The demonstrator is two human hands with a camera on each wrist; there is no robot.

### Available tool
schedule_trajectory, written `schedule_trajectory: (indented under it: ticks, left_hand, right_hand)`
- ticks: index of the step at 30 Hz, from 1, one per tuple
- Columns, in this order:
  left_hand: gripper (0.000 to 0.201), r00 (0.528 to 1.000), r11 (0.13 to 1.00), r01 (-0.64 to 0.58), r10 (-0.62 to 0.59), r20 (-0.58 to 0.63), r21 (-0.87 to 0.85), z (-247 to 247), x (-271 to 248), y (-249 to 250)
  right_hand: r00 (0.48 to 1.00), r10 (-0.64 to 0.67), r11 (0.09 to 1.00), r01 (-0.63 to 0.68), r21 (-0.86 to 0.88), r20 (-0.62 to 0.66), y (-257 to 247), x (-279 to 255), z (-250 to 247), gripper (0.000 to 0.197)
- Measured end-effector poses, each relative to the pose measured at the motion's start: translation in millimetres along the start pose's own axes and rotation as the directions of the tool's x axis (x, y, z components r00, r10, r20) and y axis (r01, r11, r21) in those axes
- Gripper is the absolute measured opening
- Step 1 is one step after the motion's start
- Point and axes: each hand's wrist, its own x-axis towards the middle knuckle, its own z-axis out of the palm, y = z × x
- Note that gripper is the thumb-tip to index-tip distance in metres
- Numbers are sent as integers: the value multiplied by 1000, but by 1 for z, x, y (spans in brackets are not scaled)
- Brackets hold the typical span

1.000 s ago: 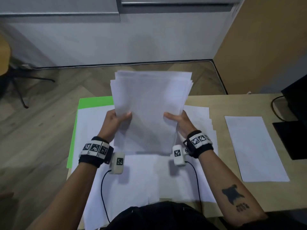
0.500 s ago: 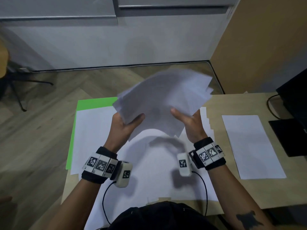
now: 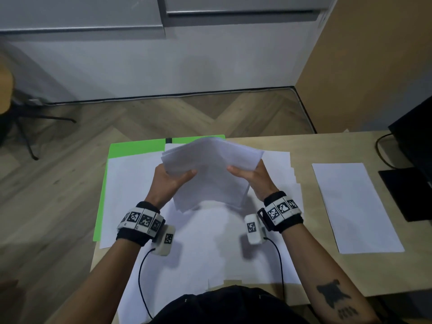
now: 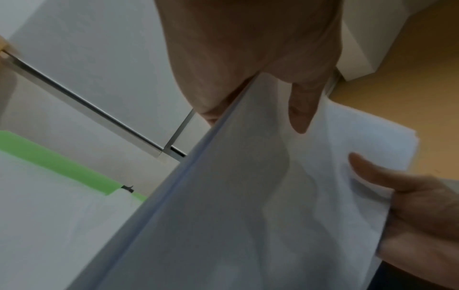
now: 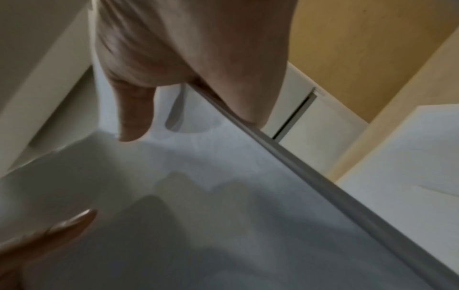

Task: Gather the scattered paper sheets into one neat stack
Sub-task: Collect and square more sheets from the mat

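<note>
A bundle of white paper sheets [image 3: 210, 169] hangs tilted over the desk, its sheet edges fanned and uneven. My left hand [image 3: 171, 181] grips its left edge, thumb on top, and my right hand [image 3: 251, 176] grips the right edge the same way. In the left wrist view the bundle [image 4: 248, 206] runs diagonally with my left thumb [image 4: 301, 109] on it. The right wrist view shows the bundle [image 5: 198, 196] under my right thumb [image 5: 134, 117]. More white sheets [image 3: 198, 249] lie spread on the desk beneath. One sheet [image 3: 353, 206] lies apart at the right.
A green mat [image 3: 138, 148] lies under the spread sheets at the desk's left. A black monitor [image 3: 416, 141], its base and a cable stand at the far right. The wooden desk [image 3: 315, 272] ends just past the mat, with floor beyond.
The bundle stood upright a second ago, then swung clockwise and came down toward the desk. Both hands kept their hold and moved lower with it.
</note>
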Motion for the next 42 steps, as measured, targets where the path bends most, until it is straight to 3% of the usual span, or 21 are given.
schedule_trajectory:
  ticks: [4, 7, 9, 12, 17, 19, 22, 25, 28, 32, 36, 42]
  left_hand:
    - [21, 996, 997, -54, 51, -72, -47, 3, -6, 17]
    - [13, 993, 988, -98, 89, -76, -120, -2, -12, 25]
    - [18, 992, 984, -118, 110, -60, -136, -6, -14, 21]
    - [27, 999, 988, -45, 41, -28, -151, -8, -15, 5]
    - [34, 996, 984, 91, -91, 10, -153, -11, -16, -17]
    - [38, 995, 983, 102, -103, 7, -153, -10, -16, -18]
    - [37, 998, 986, 58, -57, 7, -157, -8, -17, -9]
    - [36, 998, 986, 0, 10, 59, -164, -10, -22, 1]
    - [36, 997, 985, -14, 26, 73, -170, -12, -26, 0]
    - [28, 999, 988, 18, -12, 39, -151, -15, -22, -9]
    - [49, 990, 977, 136, -128, 58, -164, -12, -17, -27]
    - [38, 980, 968, 199, -195, 36, -156, 1, -18, -43]
  right_hand:
    - [995, -27, 999, 31, 31, -96, -12, -1, 11, 11]
    - [993, -77, 996, 81, 39, -85, -17, -7, 7, 12]
    - [994, -81, 996, 84, 32, -70, -12, -10, 5, 20]
    - [998, -15, 999, 17, 30, -69, 5, -10, 4, 34]
    - [995, 81, 997, -80, 10, -64, 21, -10, 8, 38]
    - [993, 86, 996, -86, 10, -85, 21, -8, 11, 43]
    - [996, 30, 999, -27, 35, -86, 12, -9, 12, 29]
    - [998, -44, 998, 46, 49, -44, 6, -12, 7, 34]
    - [997, -52, 997, 55, 51, -51, 10, -15, 2, 27]
    - [997, -14, 999, 17, 50, -70, 19, -14, 1, 31]
    - [994, 74, 995, -69, 69, -78, 34, -10, 3, 38]
    - [984, 99, 993, -88, 76, -149, 47, -12, 8, 34]
